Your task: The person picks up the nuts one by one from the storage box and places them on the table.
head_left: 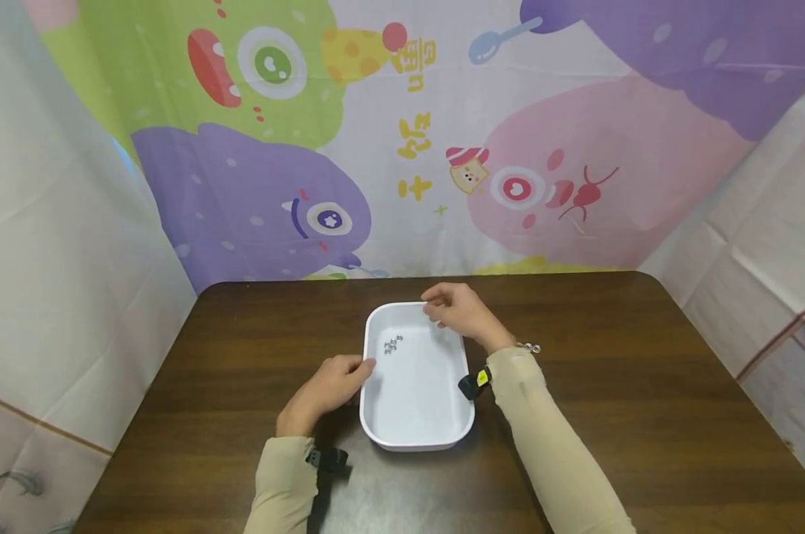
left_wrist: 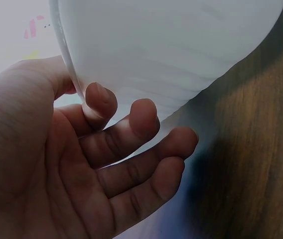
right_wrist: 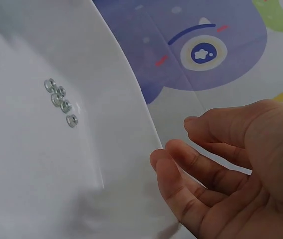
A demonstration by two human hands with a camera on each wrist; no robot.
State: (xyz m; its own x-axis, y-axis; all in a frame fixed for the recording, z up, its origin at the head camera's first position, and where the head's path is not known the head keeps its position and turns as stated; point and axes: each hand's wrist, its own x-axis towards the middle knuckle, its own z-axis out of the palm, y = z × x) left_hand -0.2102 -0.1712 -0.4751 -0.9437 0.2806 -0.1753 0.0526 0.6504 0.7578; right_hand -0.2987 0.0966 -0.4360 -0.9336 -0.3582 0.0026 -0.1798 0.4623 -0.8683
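A white rectangular tray (head_left: 417,400) with rounded corners and a raised rim sits on the table. Several small, shiny silver metal rings (head_left: 392,345) lie in a loose group on its floor, toward the far left; the right wrist view shows them more closely. My left hand (head_left: 332,384) grips the tray's left side, thumb over the rim and the other fingers against the outer wall (left_wrist: 151,55). At the far right corner, my right hand (head_left: 461,308) hovers over the rim. Its fingers (right_wrist: 174,181) are loosely bent, with nothing visible between them and the thumb.
More small silver rings (head_left: 530,347) show on the dark wood table (head_left: 242,371), just beyond the right sleeve. A cloth with cartoon monsters (head_left: 409,222) hangs behind the table's far edge. Black wrist devices (head_left: 329,460) sit near both cuffs.
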